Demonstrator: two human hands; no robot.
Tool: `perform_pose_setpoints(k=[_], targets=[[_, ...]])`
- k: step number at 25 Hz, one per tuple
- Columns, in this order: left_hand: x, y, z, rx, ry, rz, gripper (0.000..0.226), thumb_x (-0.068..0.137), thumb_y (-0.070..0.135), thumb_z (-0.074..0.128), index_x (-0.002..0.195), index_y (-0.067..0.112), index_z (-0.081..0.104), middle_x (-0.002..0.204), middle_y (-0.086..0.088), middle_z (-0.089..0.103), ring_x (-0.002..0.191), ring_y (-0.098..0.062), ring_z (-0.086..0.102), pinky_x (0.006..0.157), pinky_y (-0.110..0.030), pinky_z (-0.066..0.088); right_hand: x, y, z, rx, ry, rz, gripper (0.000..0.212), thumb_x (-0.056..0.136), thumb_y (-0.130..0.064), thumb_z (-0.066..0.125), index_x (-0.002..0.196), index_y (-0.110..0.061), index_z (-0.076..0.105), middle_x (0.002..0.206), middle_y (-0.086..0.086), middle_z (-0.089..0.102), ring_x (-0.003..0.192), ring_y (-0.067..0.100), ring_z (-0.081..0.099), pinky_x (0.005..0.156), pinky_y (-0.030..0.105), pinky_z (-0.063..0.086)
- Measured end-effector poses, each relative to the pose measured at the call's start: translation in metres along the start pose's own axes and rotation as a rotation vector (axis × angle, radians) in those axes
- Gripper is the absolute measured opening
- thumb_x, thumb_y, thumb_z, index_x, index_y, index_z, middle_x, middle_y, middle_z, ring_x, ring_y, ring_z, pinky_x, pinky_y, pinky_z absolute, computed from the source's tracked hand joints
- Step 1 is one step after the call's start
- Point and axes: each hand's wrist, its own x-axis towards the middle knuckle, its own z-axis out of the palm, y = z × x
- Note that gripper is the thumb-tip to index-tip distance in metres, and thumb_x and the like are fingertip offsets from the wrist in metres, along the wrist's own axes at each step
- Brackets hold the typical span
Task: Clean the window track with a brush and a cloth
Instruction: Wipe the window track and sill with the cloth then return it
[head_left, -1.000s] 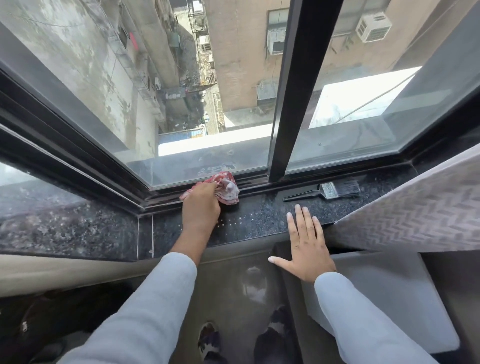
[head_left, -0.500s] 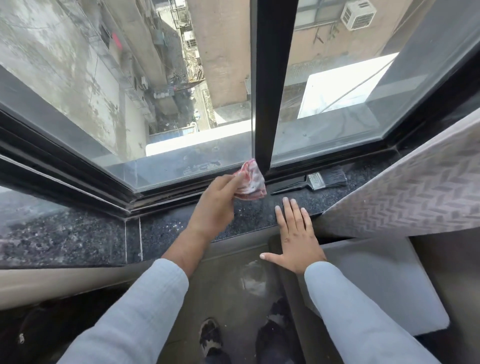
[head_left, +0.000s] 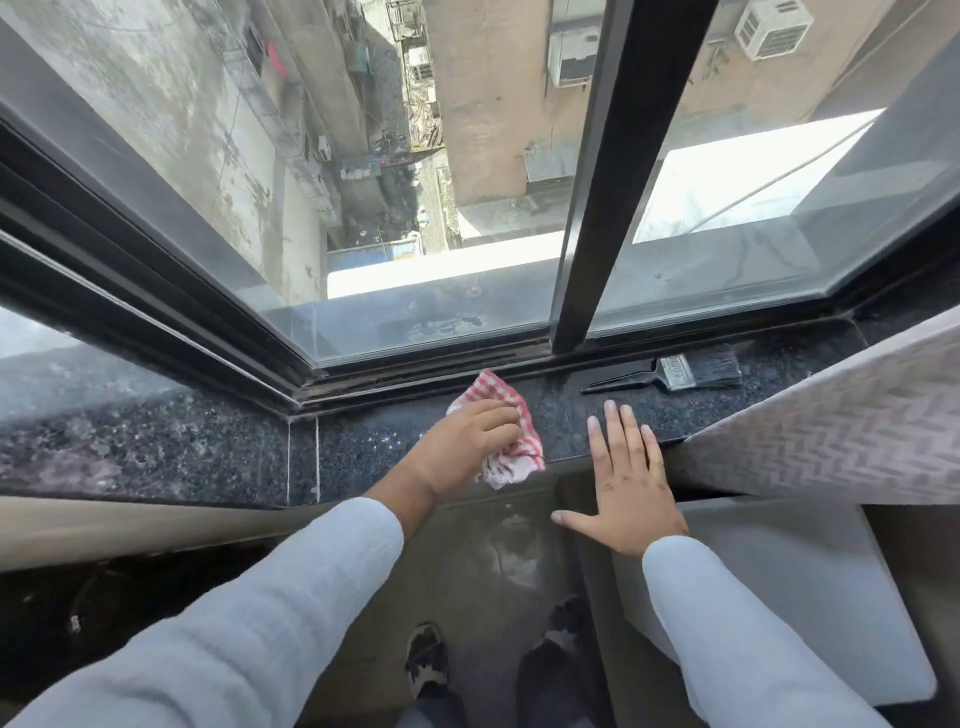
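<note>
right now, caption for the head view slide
Left hand presses checked cloth on granite sill; brush lies by track.

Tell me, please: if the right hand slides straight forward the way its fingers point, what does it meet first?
Probably the brush. The right hand lies flat on the sill, fingers pointing toward the window; the brush handle lies across that line, before the window track.

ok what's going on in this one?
A person is cleaning at a window. Their left hand grips a red-checked cloth on the dark granite sill, just short of the window track. The right hand rests flat at the sill's edge. The brush lies unused on the sill.
</note>
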Motion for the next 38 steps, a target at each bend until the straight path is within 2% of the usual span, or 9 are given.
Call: perform_pose_setpoints(k=[7, 11, 13, 17, 21, 25, 30, 36, 38], targets=[[-0.076, 0.056, -0.011, -0.069, 0.116, -0.478, 0.036, 0.067, -0.007, 0.085, 0.1, 0.006, 0.078, 0.113, -0.013, 0.077, 0.099, -0.038, 0.071, 0.09, -0.043, 0.061, 0.001, 0.0, 0.0, -0.024, -0.013, 0.005, 0.136, 0.072, -0.098, 0.033, 0.164, -0.007, -0.009, 0.174, 0.02, -0.017, 0.161, 0.038, -0.016, 0.13, 0.063, 0.008], [-0.08, 0.053, -0.044, -0.195, 0.426, -0.768, 0.048, 0.072, -0.012, 0.058, 0.112, 0.007, 0.078, 0.113, -0.008, 0.075, 0.106, -0.024, 0.068, 0.103, -0.027, 0.048, 0.003, 0.0, 0.003, -0.027, 0.001, 0.003, 0.137, 0.072, -0.098, 0.034, 0.164, -0.006, -0.007, 0.174, 0.02, -0.016, 0.161, 0.037, -0.016, 0.13, 0.063, 0.007], [-0.105, 0.039, -0.06, -0.14, 0.531, -0.968, 0.057, 0.075, -0.014, 0.058, 0.122, 0.012, 0.075, 0.111, -0.005, 0.068, 0.099, -0.021, 0.065, 0.1, -0.028, 0.049, 0.003, -0.001, 0.004, -0.029, 0.002, 0.007, 0.137, 0.072, -0.098, 0.034, 0.164, -0.006, -0.006, 0.174, 0.02, -0.014, 0.161, 0.038, -0.015, 0.13, 0.063, 0.008], [-0.124, 0.018, -0.057, -0.098, 0.429, -1.294, 0.044, 0.084, -0.005, 0.058, 0.126, 0.005, 0.067, 0.109, -0.017, 0.059, 0.088, -0.043, 0.067, 0.09, -0.047, 0.056, 0.003, -0.002, 0.007, -0.024, 0.018, 0.003, 0.138, 0.071, -0.098, 0.038, 0.164, -0.005, -0.003, 0.175, 0.022, -0.009, 0.162, 0.041, -0.008, 0.129, 0.065, 0.012], [-0.098, 0.002, -0.04, -0.127, 0.401, -1.402, 0.031, 0.083, 0.001, 0.06, 0.114, -0.002, 0.068, 0.105, -0.026, 0.064, 0.096, -0.045, 0.063, 0.09, -0.048, 0.05, 0.004, -0.002, 0.01, -0.019, 0.028, -0.002, 0.138, 0.071, -0.098, 0.038, 0.164, -0.005, -0.003, 0.175, 0.022, -0.009, 0.162, 0.04, -0.008, 0.129, 0.065, 0.012], [-0.062, 0.015, -0.02, -0.151, 0.326, -1.13, 0.028, 0.08, 0.0, 0.064, 0.107, -0.002, 0.069, 0.101, -0.023, 0.068, 0.097, -0.042, 0.062, 0.092, -0.047, 0.05, 0.003, -0.003, 0.011, -0.023, 0.03, 0.007, 0.138, 0.071, -0.098, 0.037, 0.164, -0.005, -0.003, 0.175, 0.022, -0.009, 0.162, 0.04, -0.008, 0.129, 0.065, 0.01], [-0.034, 0.029, -0.005, -0.213, 0.17, -0.842, 0.042, 0.078, 0.006, 0.065, 0.119, 0.002, 0.07, 0.105, -0.017, 0.071, 0.098, -0.038, 0.062, 0.092, -0.045, 0.052, 0.003, -0.002, 0.009, -0.051, 0.008, 0.005, 0.138, 0.07, -0.098, 0.036, 0.164, -0.006, -0.008, 0.174, 0.022, -0.013, 0.161, 0.04, -0.013, 0.13, 0.063, 0.005], [-0.059, 0.048, 0.0, -0.182, -0.01, -0.542, 0.034, 0.073, 0.014, 0.055, 0.102, 0.01, 0.073, 0.087, -0.006, 0.068, 0.085, -0.028, 0.059, 0.076, -0.035, 0.052, 0.004, -0.001, 0.007, -0.048, -0.003, 0.005, 0.149, 0.063, -0.093, 0.057, 0.163, -0.006, -0.011, 0.174, 0.022, -0.014, 0.161, 0.041, -0.014, 0.13, 0.063, 0.006], [-0.071, 0.055, 0.008, -0.193, -0.158, -0.487, 0.03, 0.074, 0.016, 0.053, 0.096, 0.011, 0.072, 0.087, -0.006, 0.066, 0.085, -0.028, 0.059, 0.076, -0.035, 0.052, 0.006, -0.001, 0.006, -0.059, -0.045, 0.006, 0.152, 0.062, -0.088, 0.064, 0.162, -0.007, -0.017, 0.173, 0.022, -0.019, 0.16, 0.041, -0.019, 0.13, 0.062, 0.003]])
